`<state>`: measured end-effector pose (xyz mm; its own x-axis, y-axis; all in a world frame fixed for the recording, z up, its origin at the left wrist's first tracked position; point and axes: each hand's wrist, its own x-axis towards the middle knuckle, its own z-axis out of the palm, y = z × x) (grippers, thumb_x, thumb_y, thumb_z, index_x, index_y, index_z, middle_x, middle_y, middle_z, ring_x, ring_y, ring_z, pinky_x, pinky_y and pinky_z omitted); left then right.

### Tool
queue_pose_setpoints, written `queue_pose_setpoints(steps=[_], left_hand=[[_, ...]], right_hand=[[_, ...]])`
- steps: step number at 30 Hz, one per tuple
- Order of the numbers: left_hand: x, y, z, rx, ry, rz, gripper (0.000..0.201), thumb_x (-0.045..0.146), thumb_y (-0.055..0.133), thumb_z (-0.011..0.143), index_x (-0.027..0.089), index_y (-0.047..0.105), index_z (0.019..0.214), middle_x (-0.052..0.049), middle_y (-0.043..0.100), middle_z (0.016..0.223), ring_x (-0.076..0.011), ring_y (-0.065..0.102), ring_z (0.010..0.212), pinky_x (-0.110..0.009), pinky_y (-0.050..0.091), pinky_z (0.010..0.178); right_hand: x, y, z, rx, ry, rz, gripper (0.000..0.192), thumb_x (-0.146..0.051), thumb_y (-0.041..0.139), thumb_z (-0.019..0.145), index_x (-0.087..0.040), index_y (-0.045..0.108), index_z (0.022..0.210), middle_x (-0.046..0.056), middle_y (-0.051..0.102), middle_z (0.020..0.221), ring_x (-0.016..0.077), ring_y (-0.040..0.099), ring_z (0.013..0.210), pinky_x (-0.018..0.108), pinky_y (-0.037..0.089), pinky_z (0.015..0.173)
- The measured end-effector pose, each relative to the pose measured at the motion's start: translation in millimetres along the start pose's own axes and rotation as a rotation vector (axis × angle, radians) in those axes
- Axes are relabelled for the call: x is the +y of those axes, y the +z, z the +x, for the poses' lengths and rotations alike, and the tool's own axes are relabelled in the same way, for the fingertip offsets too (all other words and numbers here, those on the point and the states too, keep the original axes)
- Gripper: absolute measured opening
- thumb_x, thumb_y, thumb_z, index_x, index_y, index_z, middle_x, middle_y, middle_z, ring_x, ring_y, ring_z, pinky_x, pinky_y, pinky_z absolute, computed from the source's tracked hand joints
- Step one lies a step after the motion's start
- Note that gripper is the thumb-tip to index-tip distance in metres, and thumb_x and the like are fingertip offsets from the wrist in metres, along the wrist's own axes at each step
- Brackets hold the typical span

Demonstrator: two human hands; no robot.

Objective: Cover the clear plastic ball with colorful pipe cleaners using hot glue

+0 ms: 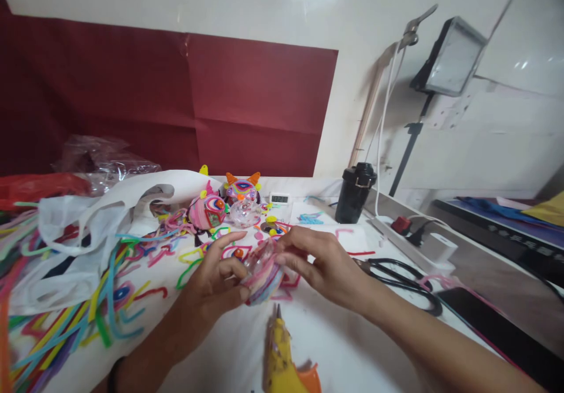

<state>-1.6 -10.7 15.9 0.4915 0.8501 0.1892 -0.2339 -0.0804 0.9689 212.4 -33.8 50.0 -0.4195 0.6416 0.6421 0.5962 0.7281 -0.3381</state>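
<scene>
Both hands, left hand (215, 281) and right hand (324, 266), are closing their grip on a pastel-wrapped clear ball (263, 274) above the desk (352, 346), mid-wrapping; next, the glue gun (282, 358) seemingly needs lifting.

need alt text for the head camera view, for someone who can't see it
Two bare hands, left hand and right hand, hold a small clear ball wrapped in coloured strips over a white table. A yellow glue gun lies just below; black scissors lie to the right. Coloured pipe cleaners lie scattered left, and finished decorated balls sit behind.
</scene>
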Motion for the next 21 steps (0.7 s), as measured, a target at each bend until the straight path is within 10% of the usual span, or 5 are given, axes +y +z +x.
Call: queue_pose_setpoints(steps=[21], left_hand=[[-3.4, -0.4, 0.7, 0.023, -0.022, 0.031, 0.062, 0.022, 0.071, 0.071, 0.03, 0.042, 0.125, 0.006, 0.057, 0.065, -0.012, 0.051, 0.061, -0.025, 0.038, 0.061]], right_hand=[[21.2, 12.4, 19.3, -0.091, 0.598, 0.65, 0.026, -0.033, 0.078, 0.061, -0.013, 0.061, 0.063, -0.003, 0.056, 0.057, 0.0087, 0.047, 0.05, 0.023, 0.037, 0.051]])
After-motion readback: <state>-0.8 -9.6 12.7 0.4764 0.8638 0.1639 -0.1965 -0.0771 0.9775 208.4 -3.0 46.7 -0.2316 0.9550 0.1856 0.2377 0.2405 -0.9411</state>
